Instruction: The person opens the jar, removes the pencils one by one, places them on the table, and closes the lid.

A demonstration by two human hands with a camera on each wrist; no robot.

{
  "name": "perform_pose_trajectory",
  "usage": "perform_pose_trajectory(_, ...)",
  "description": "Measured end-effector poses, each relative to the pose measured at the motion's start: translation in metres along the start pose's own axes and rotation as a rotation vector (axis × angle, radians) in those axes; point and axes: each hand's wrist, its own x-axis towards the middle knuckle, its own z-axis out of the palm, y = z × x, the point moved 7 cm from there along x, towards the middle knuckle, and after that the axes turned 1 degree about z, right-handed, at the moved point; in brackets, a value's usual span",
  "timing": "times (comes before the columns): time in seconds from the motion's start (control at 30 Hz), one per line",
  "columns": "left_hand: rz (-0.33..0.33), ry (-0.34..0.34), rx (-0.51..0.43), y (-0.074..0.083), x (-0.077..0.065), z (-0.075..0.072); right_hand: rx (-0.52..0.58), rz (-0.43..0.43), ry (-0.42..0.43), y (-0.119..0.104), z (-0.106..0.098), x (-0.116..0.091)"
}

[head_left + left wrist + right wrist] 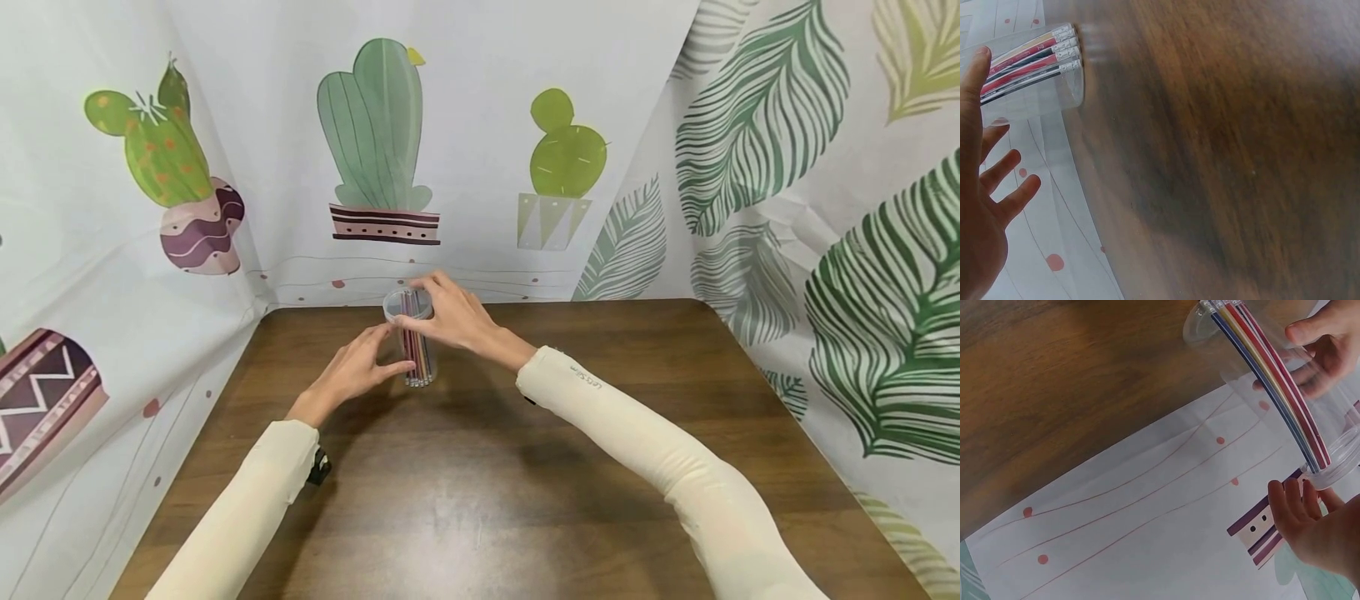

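Observation:
A clear plastic jar [431, 358] stands upright near the table's far edge, left of centre. Inside it are several pencils [417, 346], striped and coloured, their eraser ends at the bottom. My right hand [457, 315] grips the jar's round top rim from the right, thumb on the near side and fingers at the back. From the left, my left hand [354, 367] reaches about the jar's side, thumb in front and fingers spread. In the left wrist view its thumb [975, 72] overlaps the jar; whether it presses the wall I cannot tell.
Brown wooden table [450, 483] lies under both arms. A white cloth [480, 275] printed with cacti hangs right behind the jar, and a leaf-printed cloth [787, 317] hangs along the right side. Cream sleeves cover both forearms.

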Motion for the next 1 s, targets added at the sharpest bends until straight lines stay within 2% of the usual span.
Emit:
perform_pose_trajectory(0.23,0.008,0.004,-0.005,0.0007,0.0007,-0.0012,0.002,-0.029,-0.021,-0.0048,0.0008,0.0002)
perform_pose_trajectory(0.5,0.003,-0.005,-0.005,0.0017,-0.0006,-0.0013,0.003,-0.035,0.055,-0.0054,0.0,-0.0016)
perform_pose_trajectory(0.73,-0.001,-0.014,-0.006,0.0015,-0.001,-0.0002,-0.016,-0.061,0.028,-0.0096,0.0028,-0.0015)
perform_pose_trajectory(1.0,-0.011,-0.019,-0.012,0.0006,-0.0007,-0.0011,-0.045,-0.028,0.06,-0.0086,0.0017,-0.0008)
